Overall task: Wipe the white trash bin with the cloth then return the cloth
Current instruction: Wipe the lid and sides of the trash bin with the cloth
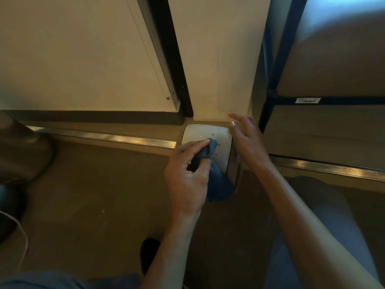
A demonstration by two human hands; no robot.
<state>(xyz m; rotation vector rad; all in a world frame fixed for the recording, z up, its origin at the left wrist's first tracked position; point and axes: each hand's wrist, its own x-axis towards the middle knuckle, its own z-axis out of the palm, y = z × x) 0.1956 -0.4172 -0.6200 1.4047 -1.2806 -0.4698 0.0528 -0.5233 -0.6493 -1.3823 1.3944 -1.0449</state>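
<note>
Standing on the floor against the wall (218, 59), the white trash bin (200, 132) is being wiped; the blue cloth (216, 184) is being pinched by the left hand (185, 178), while the right hand (248, 140), fingers spread, is steadying its edge. The brown specks are best being rubbed firmly.

— What was around, up past the hands?

— A cream wall panel (218, 59) rose just beyond them, with a black vertical strip (177, 59) on its left edge and a pale door (83, 55) further left.

— And lower down?

— A metal threshold strip (104, 137) ran along the floor (93, 195) to the left of the hands. A dark blue shelf frame (277, 76) stood to the right, carrying a small white label (308, 100).

— Anything nearer?

— A dark shoe (149, 255) sat below the hands, and a thin white cord (21, 232) hung far left.
</note>
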